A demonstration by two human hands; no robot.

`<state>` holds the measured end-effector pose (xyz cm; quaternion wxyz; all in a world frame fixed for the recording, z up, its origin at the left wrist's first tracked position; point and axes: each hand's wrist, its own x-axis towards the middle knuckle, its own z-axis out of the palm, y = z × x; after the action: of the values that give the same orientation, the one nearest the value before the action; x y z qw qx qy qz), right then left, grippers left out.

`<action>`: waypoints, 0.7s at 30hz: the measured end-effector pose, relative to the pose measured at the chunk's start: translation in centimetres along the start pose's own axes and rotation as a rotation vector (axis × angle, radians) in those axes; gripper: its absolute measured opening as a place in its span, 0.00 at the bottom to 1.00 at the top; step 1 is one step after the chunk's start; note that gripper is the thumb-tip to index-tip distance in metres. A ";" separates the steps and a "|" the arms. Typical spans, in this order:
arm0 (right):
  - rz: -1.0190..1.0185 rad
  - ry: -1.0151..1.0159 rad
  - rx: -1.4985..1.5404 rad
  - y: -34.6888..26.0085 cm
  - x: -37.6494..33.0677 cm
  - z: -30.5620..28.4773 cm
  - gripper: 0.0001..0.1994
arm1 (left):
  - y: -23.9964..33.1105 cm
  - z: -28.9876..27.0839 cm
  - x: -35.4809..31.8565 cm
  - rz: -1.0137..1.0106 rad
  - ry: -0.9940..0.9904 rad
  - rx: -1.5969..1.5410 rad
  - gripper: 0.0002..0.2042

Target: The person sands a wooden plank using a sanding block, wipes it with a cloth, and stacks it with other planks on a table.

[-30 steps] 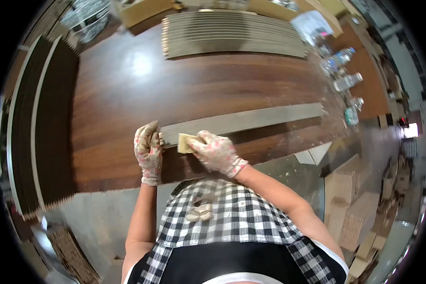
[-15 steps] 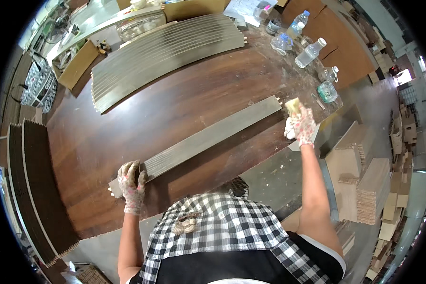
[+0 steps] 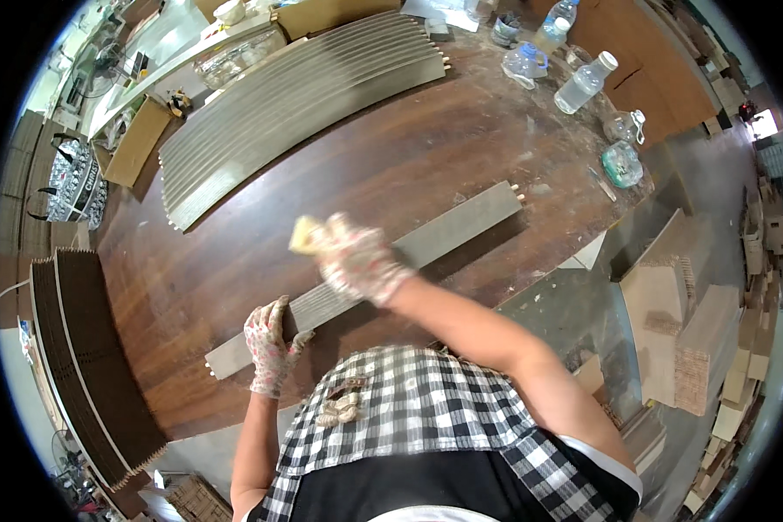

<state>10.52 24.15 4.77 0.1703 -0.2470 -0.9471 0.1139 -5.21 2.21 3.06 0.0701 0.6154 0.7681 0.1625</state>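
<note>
A broad dark wooden table (image 3: 426, 165) filled most of the view. Along its far side lay a large row of grey slats (image 3: 296, 100) set edge to edge, reaching from the far left toward the far right. Nearer the person, a single long grey slat (image 3: 461, 228) lay flat and slantwise across the table, its left end near the table's near edge and its right end pointing toward the far right.

The left hand (image 3: 268, 344), in a patterned glove, pressed down on the slat close to its left end, fingers held together and laid over the slat's upper face. The right hand (image 3: 357, 261), gloved the same way, was over the middle of the slat, its fingers closed around a small pale yellow sponge (image 3: 303, 235) that stuck out to the left of the hand; whether the sponge touched the slat could not be told, as the hand was blurred.

At the table's far right corner stood several clear plastic bottles (image 3: 583, 83).
</note>
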 end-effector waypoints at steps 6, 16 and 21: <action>0.880 0.401 0.316 23.0 -5.8 -8.9 0.17 | 0.4 -0.3 0.2 0.022 0.023 0.027 0.37; 0.480 0.539 -0.044 24.1 -8.4 -6.2 0.20 | 1.4 -1.7 1.6 0.012 -0.091 -0.010 0.38; 0.716 0.551 -0.353 32.6 -12.8 -14.6 0.23 | 0.9 -2.2 2.5 0.035 -0.153 0.117 0.32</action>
<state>40.57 47.36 4.93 0.3202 -0.6033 -0.7273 -0.0666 -5.61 4.39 5.68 0.0895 0.6422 0.7580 0.0711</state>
